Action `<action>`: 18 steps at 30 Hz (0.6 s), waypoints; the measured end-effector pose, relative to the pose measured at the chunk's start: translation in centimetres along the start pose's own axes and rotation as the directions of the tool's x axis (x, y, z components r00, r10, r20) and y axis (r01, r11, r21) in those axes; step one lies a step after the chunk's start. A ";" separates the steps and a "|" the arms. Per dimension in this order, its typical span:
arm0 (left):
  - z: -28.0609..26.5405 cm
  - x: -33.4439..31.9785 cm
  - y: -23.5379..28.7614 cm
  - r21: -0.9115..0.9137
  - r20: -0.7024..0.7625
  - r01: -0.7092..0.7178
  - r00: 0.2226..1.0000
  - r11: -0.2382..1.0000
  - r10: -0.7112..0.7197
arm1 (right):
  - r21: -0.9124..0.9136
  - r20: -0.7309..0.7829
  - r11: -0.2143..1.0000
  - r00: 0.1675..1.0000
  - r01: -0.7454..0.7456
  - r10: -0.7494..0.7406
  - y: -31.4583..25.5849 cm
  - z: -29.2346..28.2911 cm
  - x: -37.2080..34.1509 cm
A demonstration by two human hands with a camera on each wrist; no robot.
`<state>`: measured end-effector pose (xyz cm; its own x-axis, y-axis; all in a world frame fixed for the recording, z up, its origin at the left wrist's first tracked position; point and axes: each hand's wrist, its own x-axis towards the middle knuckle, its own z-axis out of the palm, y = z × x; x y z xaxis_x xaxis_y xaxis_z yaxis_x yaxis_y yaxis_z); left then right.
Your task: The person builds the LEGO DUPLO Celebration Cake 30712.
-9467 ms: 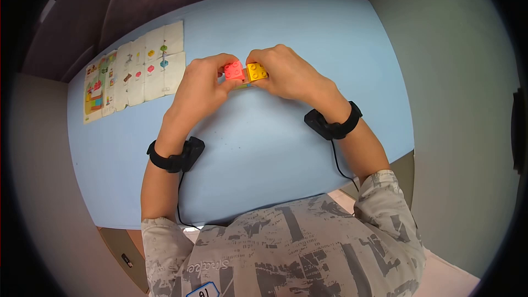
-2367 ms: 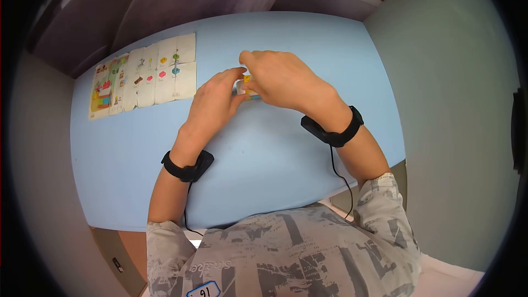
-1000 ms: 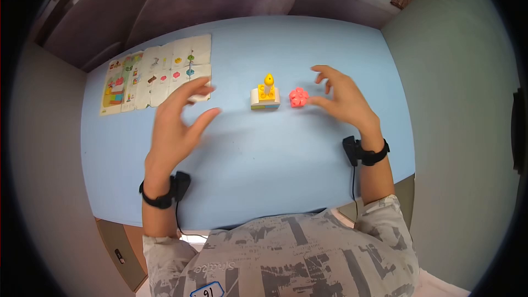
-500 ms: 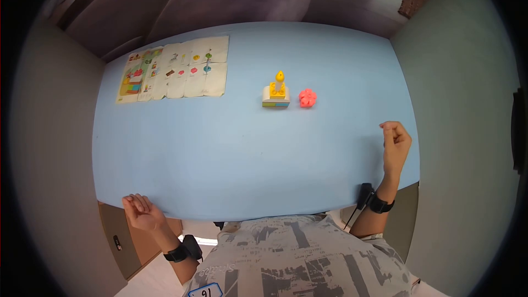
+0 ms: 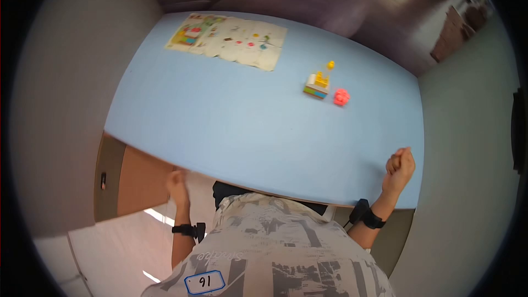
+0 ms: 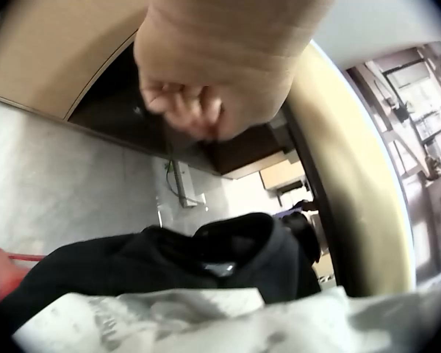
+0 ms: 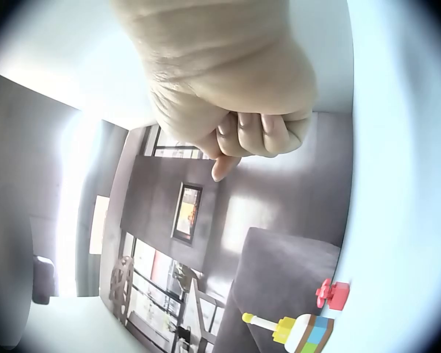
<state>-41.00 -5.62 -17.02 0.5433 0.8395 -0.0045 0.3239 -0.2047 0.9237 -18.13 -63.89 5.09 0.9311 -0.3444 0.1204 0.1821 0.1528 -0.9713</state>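
Note:
A small toy-brick build (image 5: 317, 86) stands on the blue table: a striped base with green and blue, a white rounded piece, a yellow brick, and a candle with a yellow flame on top. Just right of it sits a pink flower-shaped brick piece (image 5: 341, 97). My right hand (image 5: 400, 171) is at the table's right side, away from both, its fingers folded into the palm with nothing in them; the right wrist view shows the same curled fingers (image 7: 253, 134). Below the table's front edge hangs my left hand (image 5: 177, 187), blurred, fingers loosely curled and holding nothing.
An unfolded paper instruction sheet (image 5: 236, 40) lies at the table's back left. Grey walls (image 5: 467, 148) flank the table (image 5: 231, 115) on both sides. A cabinet (image 5: 137, 179) is under its left front. Dark clothing (image 6: 235, 243) shows below the left hand.
Both hands drew back from the build after working on it; the left dropped off the table's front edge, the right moved to the right side. The candle build and pink piece stand released. The head view turned.

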 end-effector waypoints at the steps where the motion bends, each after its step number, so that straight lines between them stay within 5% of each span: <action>1: 0.2 -0.9 -1.4 0.059 0.224 0.036 0.973 0.998 -0.048 | 0.078 -0.021 0.997 1.000 0.002 0.000 -0.3 0.0 -0.1; 2: 0.7 -1.8 -1.3 0.117 0.459 -0.024 0.888 0.993 -0.032 | 0.072 -0.009 0.997 1.000 -0.012 0.012 -0.5 0.0 -0.3; 4: 3.1 -3.7 -1.0 0.132 0.611 -0.087 0.791 0.987 -0.012 | 0.054 0.004 0.998 0.999 -0.032 0.031 -0.9 -0.1 -0.6; 6: 4.9 -4.6 -1.5 0.042 0.627 -0.055 0.779 0.998 0.016 | 0.030 0.025 1.000 1.000 -0.009 0.009 -1.1 0.0 -1.1; 9: 4.0 -4.5 1.0 0.186 0.632 -0.111 0.774 0.976 -0.032 | -0.002 0.048 1.000 0.999 0.019 -0.018 -1.7 0.0 -1.9; 13: 3.5 -5.1 2.2 0.185 0.564 -0.250 0.819 0.950 0.105 | -0.032 0.089 0.999 0.996 0.033 -0.030 -2.0 -0.5 -2.7; 18: 4.7 -6.6 3.2 0.242 0.449 -0.194 0.891 0.951 0.067 | -0.051 0.142 0.998 0.989 0.040 -0.032 -2.2 -0.5 -3.0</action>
<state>-39.91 -14.20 -15.86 0.8537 0.5082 -0.1140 0.3902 -0.4792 0.7862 -21.43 -63.65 6.75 0.9602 -0.2138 0.1795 0.2027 0.0916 -0.9749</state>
